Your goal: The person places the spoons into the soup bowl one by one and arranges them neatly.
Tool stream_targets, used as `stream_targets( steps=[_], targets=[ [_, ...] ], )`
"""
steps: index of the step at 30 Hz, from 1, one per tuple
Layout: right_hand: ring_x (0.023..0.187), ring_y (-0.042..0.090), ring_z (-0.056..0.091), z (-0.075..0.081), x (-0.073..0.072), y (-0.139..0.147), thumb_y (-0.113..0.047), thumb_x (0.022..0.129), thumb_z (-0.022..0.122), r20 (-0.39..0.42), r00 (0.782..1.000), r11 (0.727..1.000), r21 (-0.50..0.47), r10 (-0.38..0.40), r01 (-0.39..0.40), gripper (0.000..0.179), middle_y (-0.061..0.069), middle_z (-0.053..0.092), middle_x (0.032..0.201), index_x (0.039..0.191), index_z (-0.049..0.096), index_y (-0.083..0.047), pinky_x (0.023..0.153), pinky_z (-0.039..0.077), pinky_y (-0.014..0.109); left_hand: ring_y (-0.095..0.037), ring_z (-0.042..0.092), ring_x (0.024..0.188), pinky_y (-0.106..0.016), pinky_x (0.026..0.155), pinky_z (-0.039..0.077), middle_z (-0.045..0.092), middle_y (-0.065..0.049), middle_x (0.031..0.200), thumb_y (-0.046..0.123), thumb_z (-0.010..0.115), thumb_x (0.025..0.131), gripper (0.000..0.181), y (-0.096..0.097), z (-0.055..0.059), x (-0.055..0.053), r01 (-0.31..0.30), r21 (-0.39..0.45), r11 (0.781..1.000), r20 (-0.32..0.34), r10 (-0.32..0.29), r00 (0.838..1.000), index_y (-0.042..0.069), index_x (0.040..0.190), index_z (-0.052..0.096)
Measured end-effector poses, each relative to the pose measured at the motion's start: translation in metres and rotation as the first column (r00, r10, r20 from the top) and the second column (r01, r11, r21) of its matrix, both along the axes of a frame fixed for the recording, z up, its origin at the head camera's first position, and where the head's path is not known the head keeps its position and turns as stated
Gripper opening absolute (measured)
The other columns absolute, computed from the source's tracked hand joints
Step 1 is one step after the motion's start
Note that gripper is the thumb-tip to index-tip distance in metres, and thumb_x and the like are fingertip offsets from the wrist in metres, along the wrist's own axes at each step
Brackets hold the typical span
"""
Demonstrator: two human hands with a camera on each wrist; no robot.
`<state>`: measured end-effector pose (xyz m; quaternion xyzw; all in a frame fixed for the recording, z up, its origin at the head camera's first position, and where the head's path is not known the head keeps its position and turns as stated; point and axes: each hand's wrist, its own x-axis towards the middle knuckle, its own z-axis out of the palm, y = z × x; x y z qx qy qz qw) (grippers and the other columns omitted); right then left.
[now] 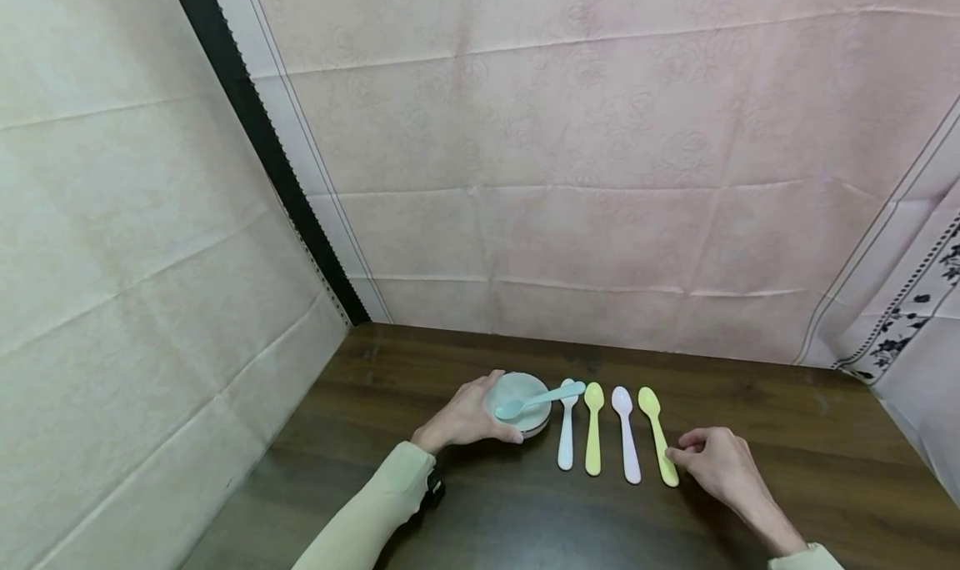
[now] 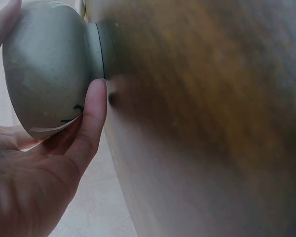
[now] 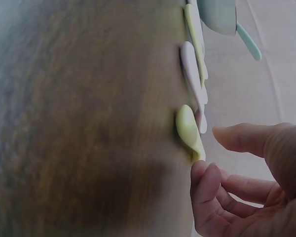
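Note:
My left hand (image 1: 468, 412) grips the side of a pale grey-green bowl (image 1: 538, 427) on the table. In the left wrist view, its fingers curl round the bowl's wall (image 2: 47, 69). A mint spoon (image 1: 543, 397) lies in the bowl, its handle over the right rim. To the right stand a pale blue spoon (image 1: 566, 441), a yellow-green spoon (image 1: 593, 437) and a pale lilac spoon (image 1: 627, 445) in a row. My right hand (image 1: 723, 466) is at the handle of the rightmost yellow-green spoon (image 1: 658, 437); its thumb and fingers are apart in the right wrist view.
The dark brown wooden table (image 1: 540, 520) ends at a pale cloth wall (image 1: 585, 220) behind. Another cloth wall (image 1: 135, 303) closes off the left, and a patterned cloth (image 1: 900, 328) hangs at the right. A dark strip (image 1: 262, 137) runs down the back left corner.

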<state>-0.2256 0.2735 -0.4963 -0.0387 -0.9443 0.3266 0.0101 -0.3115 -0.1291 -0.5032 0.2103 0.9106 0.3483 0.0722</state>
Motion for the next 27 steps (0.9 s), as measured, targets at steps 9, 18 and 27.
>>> stream_targets(
  steps=[9, 18, 27],
  targets=[
    [0.078, 0.014, 0.065, -0.006, 0.0, -0.0013, -0.024, 0.089, 0.088, 0.0, 1.0, 1.0, 0.015, 0.014, -0.014, 0.029, 0.005, 0.079, 0.082, 0.097, 0.08, 0.003, 0.069, 0.048, 0.034, -0.026, 0.059, 0.129, -0.051, 0.111, 0.051, 0.063, -0.011, 0.151, 0.059, 0.097, 0.076, 0.119, -0.0009, -0.0031, -0.0015, 0.005, 0.005, 1.0, -0.004, -0.005, 1.0, 0.011, 0.168, 0.039],
    [0.078, 0.014, 0.063, -0.0096, 0.0004, -0.0031, -0.025, 0.088, 0.088, 0.012, 1.0, 1.0, 0.023, 0.013, -0.014, 0.024, 0.002, 0.078, 0.079, 0.094, 0.081, -0.002, 0.069, 0.047, 0.033, -0.027, 0.058, 0.129, -0.051, 0.111, 0.051, 0.06, -0.014, 0.154, 0.064, 0.094, 0.076, 0.124, -0.0026, -0.0059, -0.0039, 0.017, 0.014, 1.0, -0.016, -0.017, 1.0, 0.007, 0.169, 0.035],
    [0.075, 0.015, 0.057, -0.0103, 0.0004, -0.0067, -0.024, 0.089, 0.087, 0.019, 1.0, 1.0, 0.014, 0.002, -0.002, 0.015, -0.002, 0.073, 0.075, 0.086, 0.082, -0.01, 0.066, 0.042, 0.032, -0.03, 0.055, 0.137, -0.056, 0.116, 0.048, 0.055, -0.015, 0.161, 0.056, 0.098, 0.076, 0.123, 0.0003, -0.001, -0.0001, -0.024, -0.001, 1.0, 0.034, 0.024, 0.999, 0.008, 0.17, 0.033]
  ],
)
